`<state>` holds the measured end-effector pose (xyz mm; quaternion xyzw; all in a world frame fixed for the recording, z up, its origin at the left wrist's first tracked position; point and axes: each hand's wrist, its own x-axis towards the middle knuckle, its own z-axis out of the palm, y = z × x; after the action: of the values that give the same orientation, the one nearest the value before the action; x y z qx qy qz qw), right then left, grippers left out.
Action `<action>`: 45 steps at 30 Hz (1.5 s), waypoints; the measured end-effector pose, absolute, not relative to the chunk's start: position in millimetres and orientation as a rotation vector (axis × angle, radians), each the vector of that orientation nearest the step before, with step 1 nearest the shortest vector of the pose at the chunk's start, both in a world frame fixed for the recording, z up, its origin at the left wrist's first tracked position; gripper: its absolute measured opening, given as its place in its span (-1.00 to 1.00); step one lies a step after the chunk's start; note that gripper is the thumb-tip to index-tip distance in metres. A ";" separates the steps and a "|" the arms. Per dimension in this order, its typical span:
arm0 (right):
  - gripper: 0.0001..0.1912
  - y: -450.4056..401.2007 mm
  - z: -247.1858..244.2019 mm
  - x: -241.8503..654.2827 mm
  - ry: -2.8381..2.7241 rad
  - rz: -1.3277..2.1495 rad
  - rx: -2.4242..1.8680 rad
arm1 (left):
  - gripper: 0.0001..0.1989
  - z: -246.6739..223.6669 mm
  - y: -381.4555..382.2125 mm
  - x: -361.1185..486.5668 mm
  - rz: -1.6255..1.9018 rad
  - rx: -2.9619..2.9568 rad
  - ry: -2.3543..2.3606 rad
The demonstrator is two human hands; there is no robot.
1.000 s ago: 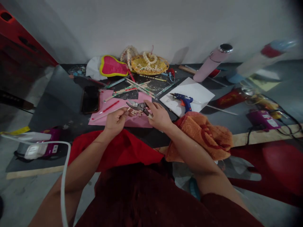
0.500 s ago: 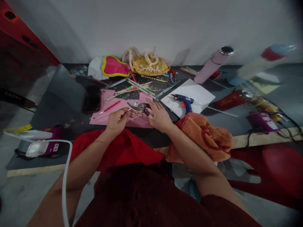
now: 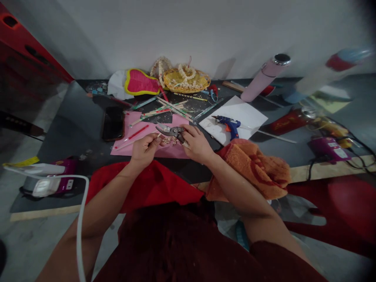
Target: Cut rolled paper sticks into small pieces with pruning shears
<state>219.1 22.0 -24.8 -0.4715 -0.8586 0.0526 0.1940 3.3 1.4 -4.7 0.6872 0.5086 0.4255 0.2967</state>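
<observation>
My left hand (image 3: pixel 144 150) pinches a small pale stick piece (image 3: pixel 159 135) between thumb and fingers, over the pink paper (image 3: pixel 126 145). My right hand (image 3: pixel 197 144) is wrapped round the handles of the pruning shears (image 3: pixel 174 132), whose blades point left, just above the pinched piece. Under the shears lies a small pile of pale cut bits (image 3: pixel 169 140). Behind the hands, several patterned sticks (image 3: pixel 173 107) lie crossed, and a red stick (image 3: pixel 138 132) rests on the paper to the left.
A phone (image 3: pixel 113 123) lies left of the paper. Beyond are a yellow basket (image 3: pixel 169 84) and a pink heart-like piece (image 3: pixel 142 82). To the right are a blue glue gun (image 3: pixel 230 125) on a white board (image 3: pixel 249 111), an orange towel (image 3: pixel 255 166) and a pink bottle (image 3: pixel 261 82).
The shears have tilted slightly and their blades have shifted a little left. My right fingers have curled further round the handles. My left hand has barely moved.
</observation>
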 end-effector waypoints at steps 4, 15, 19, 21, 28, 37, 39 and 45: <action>-0.62 18.1 -20.9 217.8 -2.429 0.096 -1.361 | -0.75 -4.8 2.1 3.1 1.141 1.837 1.338; -0.61 13.7 -16.0 215.2 -2.431 0.104 -1.401 | -0.76 -4.6 2.5 2.3 1.123 1.874 1.332; -0.62 12.8 -16.5 214.4 -2.416 0.109 -1.409 | -0.78 -5.3 2.1 1.4 1.175 1.909 1.379; -0.63 12.4 -17.2 214.1 -2.416 0.117 -1.403 | -0.78 -5.8 1.9 1.0 1.190 1.922 1.389; -0.64 12.2 -19.7 212.6 -2.405 0.109 -1.383 | -0.79 -6.3 1.1 2.6 1.161 1.919 1.362; -0.62 14.4 -23.0 214.0 -2.390 0.098 -1.357 | -0.79 -8.9 1.3 3.1 1.176 1.924 1.363; -0.61 14.4 -22.7 214.0 -2.380 0.091 -1.352 | -0.79 -10.2 1.6 3.0 1.175 1.928 1.369; -0.62 14.1 -22.8 213.4 -2.366 0.078 -1.343 | -0.78 -13.0 2.8 2.8 1.188 1.960 1.340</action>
<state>213.4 14.1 -22.8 -0.4827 -0.8502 0.0279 0.2083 2.8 2.8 -13.0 0.7166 0.4897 0.4342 0.2411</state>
